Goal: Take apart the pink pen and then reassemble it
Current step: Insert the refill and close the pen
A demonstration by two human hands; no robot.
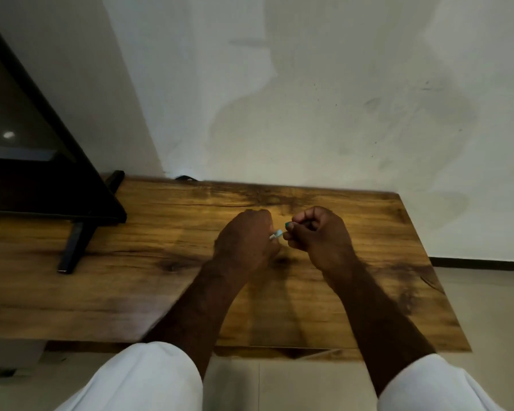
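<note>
A mottled, grey-smudged plaster wall [309, 99] rises behind a long wooden counter [131, 277], its glossy brown top streaked with dark grain and knots. At the counter's left end stands a flat black television [27, 161], tilted in this wide view, on a slim, angular black metal foot [74, 247]. Pale tiled floor [487, 292] shows beyond the counter's right edge.

A person in loose white cloth sleeves [149, 381] reaches both bare forearms out over the middle of the counter. The left hand [244, 241] and right hand [318, 235] are raised just above the wood, knuckles up, almost touching each other.

The pink pen [276, 233] sits between them, nearly all of it buried in the two fists. Only a short, smooth plastic stub shows in the gap, and in this dim light it looks pale, close to white. The left hand's fingers are curled tightly round one end. The right hand's fingers [307, 216] are bent inward, thumb and forefinger pinching the other end. A tiny teal spot sits at the right thumb tip; whether it belongs to the pen cannot be told.
</note>
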